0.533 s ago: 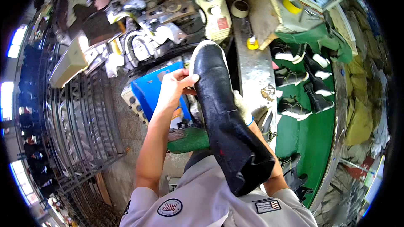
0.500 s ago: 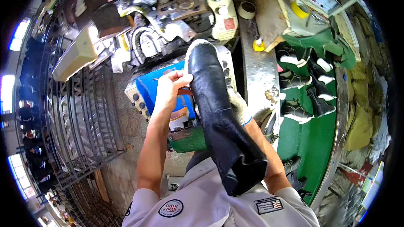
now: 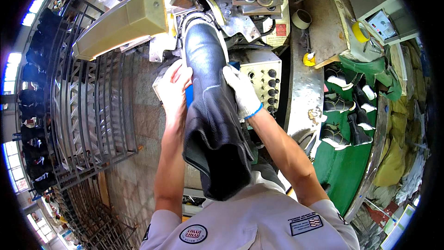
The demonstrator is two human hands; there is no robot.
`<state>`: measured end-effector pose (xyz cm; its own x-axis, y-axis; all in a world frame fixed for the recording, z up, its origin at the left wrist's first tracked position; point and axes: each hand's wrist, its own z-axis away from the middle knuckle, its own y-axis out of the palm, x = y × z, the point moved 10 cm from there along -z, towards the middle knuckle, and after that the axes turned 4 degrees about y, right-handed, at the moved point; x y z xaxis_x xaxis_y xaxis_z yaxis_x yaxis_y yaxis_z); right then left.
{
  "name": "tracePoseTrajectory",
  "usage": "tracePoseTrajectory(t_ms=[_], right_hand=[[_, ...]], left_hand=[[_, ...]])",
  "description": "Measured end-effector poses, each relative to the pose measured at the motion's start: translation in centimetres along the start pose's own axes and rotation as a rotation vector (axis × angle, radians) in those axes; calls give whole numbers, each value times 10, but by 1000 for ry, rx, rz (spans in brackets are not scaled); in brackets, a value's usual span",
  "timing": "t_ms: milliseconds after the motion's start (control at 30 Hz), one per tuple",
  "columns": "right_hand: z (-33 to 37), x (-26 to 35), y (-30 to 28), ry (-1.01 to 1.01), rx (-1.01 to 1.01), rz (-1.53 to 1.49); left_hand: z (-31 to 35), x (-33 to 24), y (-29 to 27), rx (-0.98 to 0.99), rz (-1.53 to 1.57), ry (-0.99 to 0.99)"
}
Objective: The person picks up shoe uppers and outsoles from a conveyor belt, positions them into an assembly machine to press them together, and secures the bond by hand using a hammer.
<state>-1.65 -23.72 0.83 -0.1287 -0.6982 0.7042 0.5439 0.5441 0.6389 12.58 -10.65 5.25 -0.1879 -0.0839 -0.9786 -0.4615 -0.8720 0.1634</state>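
A black leather boot [image 3: 207, 71] with a pale welt round its toe lies between my two hands, its wide shaft opening toward my chest. The toe sits within the curved metal clamp parts of a machine [image 3: 197, 15]. My bare left hand [image 3: 174, 83] grips the boot's left side near the sole edge, fingers bent. My right hand [image 3: 241, 90], in a white knit glove with a blue cuff, holds the opposite side. The underside of the boot is hidden.
A cream machine cover [image 3: 122, 23] juts out at upper left, and a control box with black knobs [image 3: 262, 83] stands right of the boot. A metal rack [image 3: 92, 120] fills the left. Several shoes [image 3: 337, 104] lie on a green surface [image 3: 340, 166] at right.
The boot has swung upright and its toe has moved forward into the machine's clamp parts. My right hand has come out from behind the boot to its right side.
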Motion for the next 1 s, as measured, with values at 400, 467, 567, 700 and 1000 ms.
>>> tracePoseTrajectory(t_ms=[400, 467, 567, 700, 1000], right_hand=[[-41, 2, -15, -108, -115, 202], [-44, 5, -13, -103, -107, 205], [-39, 10, 1, -85, -167, 210], [-36, -10, 1, -92, -247, 84], [-28, 48, 30, -461, -166, 646]], left_hand=[[19, 85, 53, 2, 705, -636], [19, 91, 59, 26, 771, -679], [13, 95, 47, 96, 740, -649], [20, 102, 35, 160, 705, -695], [27, 110, 19, 153, 647, -669]])
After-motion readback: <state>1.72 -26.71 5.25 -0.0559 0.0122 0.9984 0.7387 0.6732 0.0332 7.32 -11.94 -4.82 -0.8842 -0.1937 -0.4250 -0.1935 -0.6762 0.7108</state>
